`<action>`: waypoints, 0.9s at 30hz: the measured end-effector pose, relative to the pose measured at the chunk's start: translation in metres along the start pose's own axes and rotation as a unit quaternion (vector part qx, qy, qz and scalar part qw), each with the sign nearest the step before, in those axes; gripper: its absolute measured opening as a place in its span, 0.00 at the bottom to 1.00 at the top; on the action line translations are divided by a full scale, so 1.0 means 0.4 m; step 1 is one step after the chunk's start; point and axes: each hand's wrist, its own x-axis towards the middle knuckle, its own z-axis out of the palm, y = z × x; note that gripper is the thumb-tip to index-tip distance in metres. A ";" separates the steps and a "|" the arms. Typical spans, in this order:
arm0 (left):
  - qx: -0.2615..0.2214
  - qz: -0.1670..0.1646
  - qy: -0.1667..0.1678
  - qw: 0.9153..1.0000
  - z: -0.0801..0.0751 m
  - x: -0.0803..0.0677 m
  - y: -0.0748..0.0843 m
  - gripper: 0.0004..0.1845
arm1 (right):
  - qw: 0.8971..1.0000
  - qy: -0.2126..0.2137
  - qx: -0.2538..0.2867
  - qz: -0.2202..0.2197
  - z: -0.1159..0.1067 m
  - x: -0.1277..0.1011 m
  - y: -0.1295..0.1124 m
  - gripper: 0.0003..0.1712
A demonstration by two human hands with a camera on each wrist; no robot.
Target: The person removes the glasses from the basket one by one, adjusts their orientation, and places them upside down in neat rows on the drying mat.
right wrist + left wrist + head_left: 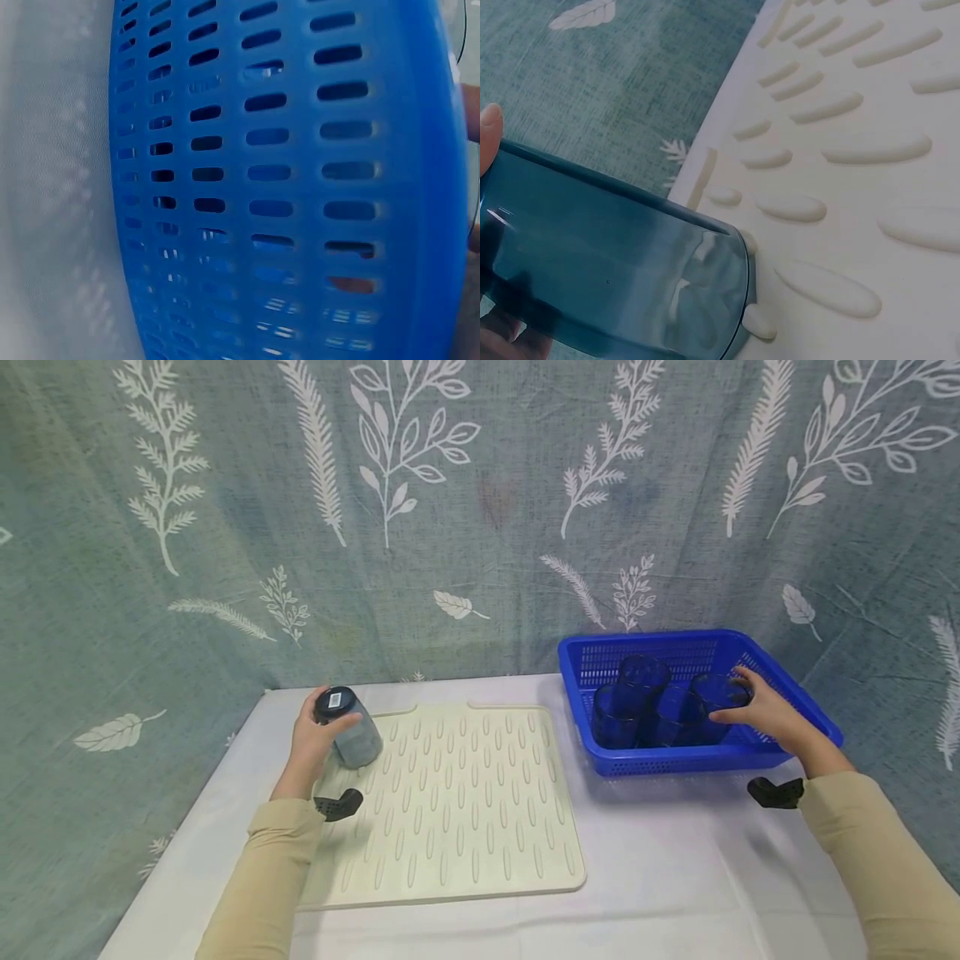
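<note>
At the back left, my left hand (311, 735) grips a blue-tinted drinking glass (358, 739) near its base, which faces up with a white sticker on it. The glass is tilted, and in the left wrist view its rim end (739, 292) meets the ridged cream drying mat (450, 793). My right hand (765, 714) reaches into the blue plastic basket (697, 762), thumb and fingers around another glass (718, 691). Several more blue glasses (618, 718) stand beside it. In the right wrist view the basket's slotted wall (300, 187) hides most of that hand.
A white cloth covers the table (645, 860). Behind it hangs a grey-green curtain (480, 510) with white leaf prints, close to the basket's back rim. The basket's front wall stands between the right wrist and the glasses.
</note>
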 end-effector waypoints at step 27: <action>0.001 0.003 0.003 1.000 0.003 -0.005 0.001 0.47 | 0.983 -0.073 0.170 0.012 -0.010 0.022 0.042 0.58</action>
